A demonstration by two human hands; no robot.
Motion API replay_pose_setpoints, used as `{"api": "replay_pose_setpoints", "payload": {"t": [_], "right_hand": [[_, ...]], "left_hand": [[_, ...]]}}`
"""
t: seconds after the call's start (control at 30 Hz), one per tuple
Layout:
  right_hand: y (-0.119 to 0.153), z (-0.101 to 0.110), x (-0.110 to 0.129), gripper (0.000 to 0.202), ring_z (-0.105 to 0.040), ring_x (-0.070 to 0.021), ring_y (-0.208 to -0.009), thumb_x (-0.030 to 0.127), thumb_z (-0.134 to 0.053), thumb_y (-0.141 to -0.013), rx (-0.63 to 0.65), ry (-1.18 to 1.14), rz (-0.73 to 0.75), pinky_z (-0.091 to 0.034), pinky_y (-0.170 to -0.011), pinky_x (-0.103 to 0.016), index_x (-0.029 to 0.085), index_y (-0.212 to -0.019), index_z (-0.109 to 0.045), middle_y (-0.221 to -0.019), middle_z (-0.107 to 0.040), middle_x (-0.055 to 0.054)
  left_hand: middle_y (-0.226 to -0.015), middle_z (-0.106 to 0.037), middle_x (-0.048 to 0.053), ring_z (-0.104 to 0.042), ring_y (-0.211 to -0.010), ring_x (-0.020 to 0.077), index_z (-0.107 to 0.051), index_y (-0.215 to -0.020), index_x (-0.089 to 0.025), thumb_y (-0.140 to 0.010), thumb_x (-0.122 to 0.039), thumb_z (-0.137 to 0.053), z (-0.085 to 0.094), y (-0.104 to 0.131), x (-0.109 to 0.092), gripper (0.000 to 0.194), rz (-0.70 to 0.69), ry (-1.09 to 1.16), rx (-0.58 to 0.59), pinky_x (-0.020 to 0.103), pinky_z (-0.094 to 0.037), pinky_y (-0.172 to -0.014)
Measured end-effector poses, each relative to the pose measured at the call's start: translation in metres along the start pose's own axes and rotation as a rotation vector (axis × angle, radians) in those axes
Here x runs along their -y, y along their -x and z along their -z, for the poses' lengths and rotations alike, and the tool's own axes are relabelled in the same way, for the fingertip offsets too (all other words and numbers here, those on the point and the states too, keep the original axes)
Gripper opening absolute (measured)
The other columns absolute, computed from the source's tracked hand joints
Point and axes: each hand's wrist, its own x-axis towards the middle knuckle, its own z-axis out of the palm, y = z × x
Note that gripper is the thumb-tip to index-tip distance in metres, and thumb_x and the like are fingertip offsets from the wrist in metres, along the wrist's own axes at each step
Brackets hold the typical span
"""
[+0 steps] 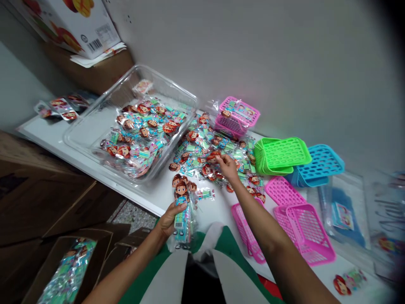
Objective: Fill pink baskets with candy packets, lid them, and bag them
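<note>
My left hand [172, 217] is closed around a bunch of doll-shaped packets [181, 207] in clear wrap, held upright near the table's front edge. The front packet shows a brown-haired doll in a blue dress and a barcode. Farther off, my right hand [227, 166] pinches a red-haired doll packet [214, 156] over a loose pile of similar packets [196, 147]. A single packet [205, 194] lies flat between the bunch and the pile. Left of the pile, a clear plastic tray [104, 109] holds many more packets.
Behind the pile stands a wrapped pink basket [237, 116]. Green baskets [281, 154], blue baskets [319, 164] and pink baskets [310, 232] are on the right. An open carton [101, 240] with packets is at lower left. A fruit-printed box [91, 31] sits at upper left.
</note>
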Motion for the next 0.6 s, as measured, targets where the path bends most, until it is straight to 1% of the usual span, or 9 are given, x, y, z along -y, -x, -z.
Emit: {"api": "replay_pose_setpoints", "payload": {"t": [0.03,0.07,0.17,0.23,0.3,0.37,0.47,0.53,0.6], "right_hand": [[0.008,0.006,0.004,0.033,-0.051,-0.0138,-0.062,0.051,-0.048,-0.086,-0.015,-0.044,-0.058,-0.039,-0.060,-0.025,0.019,-0.080,-0.057,-0.068,-0.059,0.001],[0.017,0.010,0.008,0.034,-0.048,-0.0125,-0.058,0.053,-0.049,-0.085,-0.003,-0.075,-0.102,-0.037,-0.055,-0.023,0.020,-0.077,-0.054,-0.064,-0.055,0.003],[0.045,0.015,0.017,0.036,-0.039,-0.0104,-0.049,0.056,-0.052,-0.080,0.048,-0.141,-0.215,-0.030,-0.048,-0.022,0.022,-0.071,-0.046,-0.054,-0.044,0.007],[0.058,0.015,0.020,0.038,-0.034,-0.0097,-0.046,0.058,-0.054,-0.077,0.022,-0.171,-0.293,-0.027,-0.046,-0.022,0.022,-0.068,-0.043,-0.051,-0.039,0.008],[0.067,0.014,0.023,0.040,-0.030,-0.0093,-0.045,0.060,-0.055,-0.075,-0.017,-0.191,-0.348,-0.024,-0.045,-0.022,0.022,-0.066,-0.042,-0.050,-0.035,0.008],[0.073,0.014,0.028,0.042,-0.029,-0.0091,-0.045,0.061,-0.056,-0.074,-0.043,-0.192,-0.369,-0.023,-0.044,-0.023,0.022,-0.064,-0.041,-0.049,-0.034,0.008],[0.081,0.010,0.039,0.042,-0.030,-0.0096,-0.046,0.059,-0.056,-0.075,-0.071,-0.136,-0.353,-0.024,-0.046,-0.023,0.022,-0.062,-0.041,-0.050,-0.035,0.007],[0.090,0.001,0.049,0.040,-0.034,-0.0105,-0.048,0.056,-0.054,-0.078,-0.067,-0.107,-0.335,-0.026,-0.047,-0.023,0.022,-0.062,-0.042,-0.051,-0.038,0.006],[0.099,-0.015,0.060,0.038,-0.039,-0.0114,-0.050,0.055,-0.051,-0.081,-0.045,-0.130,-0.333,-0.029,-0.050,-0.023,0.022,-0.063,-0.043,-0.054,-0.043,0.005]], "left_hand": [[-0.080,-0.072,0.010,-0.070,-0.067,0.0207,-0.061,-0.106,-0.009,-0.070,-0.022,-0.075,-0.002,-0.001,0.000,0.041,0.002,0.000,0.012,0.029,-0.057,-0.064],[-0.080,-0.072,0.010,-0.069,-0.066,0.0202,-0.061,-0.106,-0.009,-0.069,-0.022,-0.075,-0.005,-0.002,0.000,0.041,-0.003,-0.001,0.021,0.029,-0.057,-0.064],[-0.077,-0.072,0.008,-0.068,-0.060,0.0176,-0.061,-0.107,-0.010,-0.068,-0.021,-0.075,-0.014,-0.004,-0.001,0.043,-0.035,-0.001,0.016,0.028,-0.057,-0.063],[-0.074,-0.072,0.006,-0.067,-0.056,0.0166,-0.061,-0.107,-0.010,-0.066,-0.020,-0.076,-0.019,-0.004,-0.001,0.044,-0.050,-0.001,0.006,0.028,-0.057,-0.063],[-0.073,-0.072,0.005,-0.068,-0.056,0.0176,-0.062,-0.106,-0.010,-0.065,-0.019,-0.076,-0.023,-0.003,-0.002,0.045,-0.052,-0.003,0.006,0.029,-0.057,-0.064],[-0.074,-0.072,0.006,-0.069,-0.061,0.0197,-0.062,-0.107,-0.010,-0.065,-0.018,-0.076,-0.026,-0.003,-0.002,0.045,-0.053,-0.011,0.005,0.031,-0.057,-0.067],[-0.079,-0.073,0.007,-0.070,-0.069,0.0219,-0.061,-0.108,-0.011,-0.065,-0.017,-0.076,-0.030,-0.004,0.000,0.046,-0.065,-0.023,-0.005,0.033,-0.057,-0.073],[-0.079,-0.073,0.007,-0.070,-0.072,0.0228,-0.061,-0.108,-0.011,-0.064,-0.017,-0.076,-0.031,-0.006,0.003,0.046,-0.074,-0.022,-0.007,0.035,-0.056,-0.075],[-0.076,-0.072,0.006,-0.070,-0.070,0.0226,-0.061,-0.105,-0.011,-0.064,-0.017,-0.076,-0.031,-0.008,0.005,0.044,-0.071,-0.019,-0.011,0.036,-0.056,-0.076]]}}
